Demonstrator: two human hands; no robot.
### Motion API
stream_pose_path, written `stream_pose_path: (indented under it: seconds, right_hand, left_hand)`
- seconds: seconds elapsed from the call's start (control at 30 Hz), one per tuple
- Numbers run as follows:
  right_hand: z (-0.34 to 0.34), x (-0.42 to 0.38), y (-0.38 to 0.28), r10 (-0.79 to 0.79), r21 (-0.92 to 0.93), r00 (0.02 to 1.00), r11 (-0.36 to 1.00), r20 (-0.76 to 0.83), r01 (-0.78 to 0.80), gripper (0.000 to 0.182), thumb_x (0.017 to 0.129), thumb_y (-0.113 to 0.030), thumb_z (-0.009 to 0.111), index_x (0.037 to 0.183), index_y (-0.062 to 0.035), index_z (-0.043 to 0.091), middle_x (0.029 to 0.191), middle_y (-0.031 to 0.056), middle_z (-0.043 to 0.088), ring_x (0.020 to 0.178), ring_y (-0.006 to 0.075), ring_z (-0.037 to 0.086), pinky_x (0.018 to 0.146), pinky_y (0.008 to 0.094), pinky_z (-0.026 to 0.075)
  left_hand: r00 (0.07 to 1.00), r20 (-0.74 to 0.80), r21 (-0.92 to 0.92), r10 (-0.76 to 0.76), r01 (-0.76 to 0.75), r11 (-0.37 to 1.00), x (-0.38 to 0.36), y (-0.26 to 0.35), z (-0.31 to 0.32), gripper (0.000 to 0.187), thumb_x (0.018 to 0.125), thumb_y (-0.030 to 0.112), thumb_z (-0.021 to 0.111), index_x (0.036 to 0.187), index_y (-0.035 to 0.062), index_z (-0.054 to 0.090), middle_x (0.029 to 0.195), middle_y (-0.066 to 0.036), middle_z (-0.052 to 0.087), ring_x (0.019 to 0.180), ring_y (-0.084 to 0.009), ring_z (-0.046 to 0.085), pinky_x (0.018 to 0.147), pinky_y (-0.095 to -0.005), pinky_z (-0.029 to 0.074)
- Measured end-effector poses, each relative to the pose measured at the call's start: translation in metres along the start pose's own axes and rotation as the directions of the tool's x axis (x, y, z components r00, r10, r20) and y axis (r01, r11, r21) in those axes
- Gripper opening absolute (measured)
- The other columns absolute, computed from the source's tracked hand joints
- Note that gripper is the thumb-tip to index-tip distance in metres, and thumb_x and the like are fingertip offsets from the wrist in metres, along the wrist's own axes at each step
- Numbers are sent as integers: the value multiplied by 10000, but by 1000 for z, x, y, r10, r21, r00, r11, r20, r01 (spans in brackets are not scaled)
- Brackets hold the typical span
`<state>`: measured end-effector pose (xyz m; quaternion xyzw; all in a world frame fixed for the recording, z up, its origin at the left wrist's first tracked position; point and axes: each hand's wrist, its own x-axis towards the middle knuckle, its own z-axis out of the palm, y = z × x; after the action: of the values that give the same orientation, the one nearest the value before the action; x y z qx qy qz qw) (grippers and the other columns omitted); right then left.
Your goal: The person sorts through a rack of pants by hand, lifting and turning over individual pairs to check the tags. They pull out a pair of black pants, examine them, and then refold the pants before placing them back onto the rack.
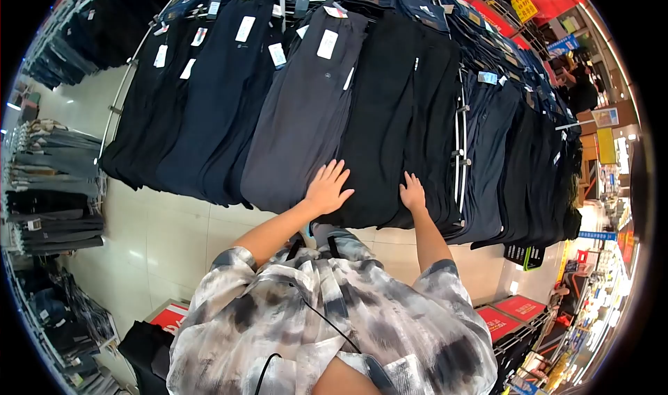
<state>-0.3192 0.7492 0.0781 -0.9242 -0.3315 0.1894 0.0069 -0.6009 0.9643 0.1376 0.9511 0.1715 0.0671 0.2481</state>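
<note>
While both hands lie open, left (327, 188) and right (412, 193) touch black trousers (379, 117).

Two hands (327, 188) (412, 192), many hanging trousers (379, 110), uncountable.

left hand (327, 188): flat, fingers spread | right hand (412, 192): flat (both arms outstretched)
</note>
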Motion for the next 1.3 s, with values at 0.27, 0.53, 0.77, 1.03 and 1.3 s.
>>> stream_pose_path:
  seconds: [0.27, 0.53, 0.77, 1.03, 1.3]
  right_hand:
    - [8, 36, -6, -26, 71, 983, 997, -183, 39, 595, 910, -193, 549, 1488, -108, 439, 1603, 161, 308, 1476, 354, 275, 1202, 475, 231]
    - [-61, 139, -43, 153, 624, 827, 733, -541, 273, 513, 772, 107, 534, 1263, -32, 582, 1360, 128, 565, 1260, 282, 537, 1028, 361, 416]
    - [-223, 380, -135, -279, 211, 509, 674, -815, 708, 558, 775, 52, 622, 1323, -29, 552, 1366, 170, 567, 1264, 343, 544, 1107, 402, 390]
    - [-319, 513, -174, -460, -256, 860, 878, -223, 404, 807, 700, -402, 813, 1422, -194, 517, 1311, 76, 608, 1274, 289, 532, 1094, 618, 274]
    - [-286, 444, -193, -618, -366, 560, 783, -552, 503, 528, 694, -237, 848, 1148, -116, 607, 998, 43, 577, 977, 244, 575, 861, 390, 391]
  left_hand:
    - [967, -142, 198, -212, 238, 951, 106, -91, 15, 725, 953, 375, 568, 1532, 23, 310, 1612, -207, 237, 1497, -370, 210, 1216, -487, 190]
    - [936, -266, 91, -230, 262, 961, 189, -151, 22, 693, 850, 285, 614, 1492, 99, 431, 1602, -165, 299, 1489, -350, 255, 1213, -493, 213]
    - [921, -227, 63, -317, 339, 939, 200, -159, 20, 691, 745, 237, 629, 1421, 138, 530, 1561, -126, 393, 1452, -332, 341, 1184, -498, 279]
    - [912, -225, 0, -342, 351, 937, 203, -163, 20, 687, 714, 203, 590, 1396, 121, 555, 1538, -148, 424, 1443, -345, 362, 1182, -502, 270]
    - [915, -237, 19, -328, 342, 940, 201, -166, 24, 709, 713, 226, 620, 1413, 145, 544, 1553, -120, 409, 1448, -324, 357, 1179, -496, 285]
